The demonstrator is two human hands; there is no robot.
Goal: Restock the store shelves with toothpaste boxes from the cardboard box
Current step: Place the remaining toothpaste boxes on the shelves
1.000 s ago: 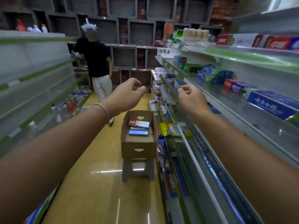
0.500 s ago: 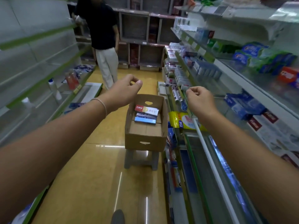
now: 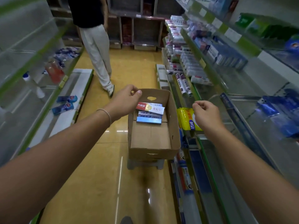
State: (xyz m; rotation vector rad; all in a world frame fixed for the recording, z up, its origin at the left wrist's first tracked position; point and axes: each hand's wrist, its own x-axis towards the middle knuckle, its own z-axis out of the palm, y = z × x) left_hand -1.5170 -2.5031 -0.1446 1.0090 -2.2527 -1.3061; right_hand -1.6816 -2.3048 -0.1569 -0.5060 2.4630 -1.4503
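While both your hands hover loosely curled and empty, your left hand [image 3: 125,98] overhangs the cardboard box [image 3: 175,126], your right hand [image 3: 206,115] the yellow pack [image 3: 186,118].

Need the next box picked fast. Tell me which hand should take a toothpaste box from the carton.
Left, probably. The left hand hovers at the cardboard box's far left rim, right beside the toothpaste boxes. The right hand sits outside the carton, over the yellow packet.
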